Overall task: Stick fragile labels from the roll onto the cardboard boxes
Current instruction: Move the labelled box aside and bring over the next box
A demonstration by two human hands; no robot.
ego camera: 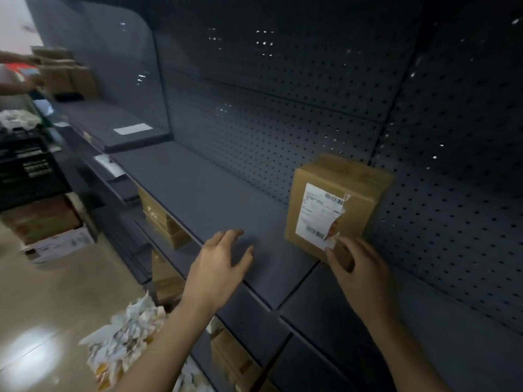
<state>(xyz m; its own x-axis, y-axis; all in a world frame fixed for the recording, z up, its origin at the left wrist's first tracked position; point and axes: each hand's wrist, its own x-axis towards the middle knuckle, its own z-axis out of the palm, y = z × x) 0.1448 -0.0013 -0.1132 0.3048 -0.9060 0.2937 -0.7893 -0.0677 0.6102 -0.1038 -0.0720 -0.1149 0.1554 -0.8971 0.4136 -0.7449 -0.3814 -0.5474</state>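
Note:
A small cardboard box [356, 193] stands on the dark grey shelf [198, 193] against the pegboard back. Its front carries a white shipping label [314, 216] whose right edge is torn and partly peeled. My right hand [359, 273] is at the box's lower front corner, with thumb and fingers touching the box beside the label's torn bottom edge. Left of the box, my left hand [218, 264] hovers over the shelf with its fingers spread, holding nothing. No label roll is in view.
More cardboard boxes [164, 222] sit on the lower shelves. A heap of crumpled paper scraps [127, 335] lies on the floor by my left arm. At far left are stacked boxes [65, 75], a black crate [25, 168] and another person's arms [17, 72].

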